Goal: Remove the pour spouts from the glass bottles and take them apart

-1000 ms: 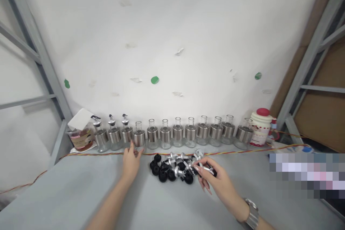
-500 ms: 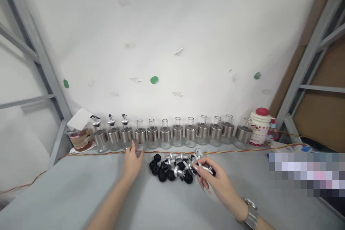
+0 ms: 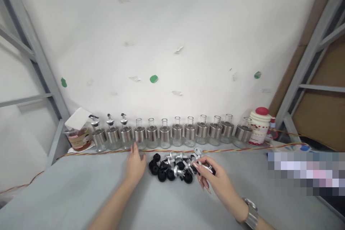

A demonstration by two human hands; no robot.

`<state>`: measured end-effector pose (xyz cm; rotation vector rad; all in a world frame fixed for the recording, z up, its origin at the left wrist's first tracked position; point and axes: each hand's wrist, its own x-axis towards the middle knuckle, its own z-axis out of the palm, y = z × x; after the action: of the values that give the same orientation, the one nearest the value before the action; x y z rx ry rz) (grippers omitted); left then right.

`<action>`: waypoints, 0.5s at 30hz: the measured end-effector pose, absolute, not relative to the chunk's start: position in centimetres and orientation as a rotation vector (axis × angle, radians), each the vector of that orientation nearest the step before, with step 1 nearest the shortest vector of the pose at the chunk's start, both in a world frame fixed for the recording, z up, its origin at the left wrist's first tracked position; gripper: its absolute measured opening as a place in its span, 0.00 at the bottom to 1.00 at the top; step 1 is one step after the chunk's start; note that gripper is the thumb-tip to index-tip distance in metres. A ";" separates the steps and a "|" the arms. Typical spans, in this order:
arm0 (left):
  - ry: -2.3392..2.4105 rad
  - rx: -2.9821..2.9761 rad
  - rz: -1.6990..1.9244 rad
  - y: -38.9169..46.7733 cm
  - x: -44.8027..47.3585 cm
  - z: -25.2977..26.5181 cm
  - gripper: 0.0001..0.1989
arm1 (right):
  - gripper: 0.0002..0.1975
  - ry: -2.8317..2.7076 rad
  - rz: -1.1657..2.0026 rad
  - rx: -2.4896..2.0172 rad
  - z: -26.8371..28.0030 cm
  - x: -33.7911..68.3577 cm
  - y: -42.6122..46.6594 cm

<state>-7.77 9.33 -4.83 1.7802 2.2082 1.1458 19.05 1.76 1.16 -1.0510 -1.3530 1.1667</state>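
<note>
My left hand [image 3: 134,165] is open, palm down on the grey table, with its thumb apart and its fingertips just in front of the row of glass bottles. Nearest to it is an uncapped bottle [image 3: 139,134] with a metal sleeve. My right hand [image 3: 214,176] is closed on a silver-and-black pourer spout [image 3: 208,168], partly hidden by the fingers. Its fingertips are over the right side of a pile of silver spouts [image 3: 178,171] and round black stoppers [image 3: 162,176]. At the left of the row, three bottles carry fitted spouts, one of them on this bottle [image 3: 126,134].
A red-and-yellow twisted cord [image 3: 161,150] runs along the bottles' front. On the left stands a lidded plastic cup [image 3: 78,140]; on the right, a cream jar [image 3: 259,129] with a red knob. Grey metal posts [image 3: 293,90] frame both sides. A patch at the right is blurred out.
My left hand has drawn back slightly from the bottles and shifted a little to the right. My right hand has hardly moved and keeps its grip on the spout.
</note>
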 end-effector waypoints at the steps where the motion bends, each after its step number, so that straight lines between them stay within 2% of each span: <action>1: 2.197 1.777 1.127 9.5 -7.8 -5.0 0.30 | 0.15 -1.348 1.166 -1.057 1.1 19.0 1.8; 10: 2.119 1.862 0.988 9.9 -8.9 -5.0 0.36 | 0.16 -1.355 1.161 -1.091 1.0 18.9 2.0; 15: 2.126 1.962 1.041 9.6 -8.6 -4.3 0.32 | 0.16 -1.348 1.183 -1.072 0.8 19.0 2.2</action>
<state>-8.64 9.58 -4.29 1.9619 2.1262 1.0408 18.97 2.23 0.78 -1.0721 -1.3482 1.1828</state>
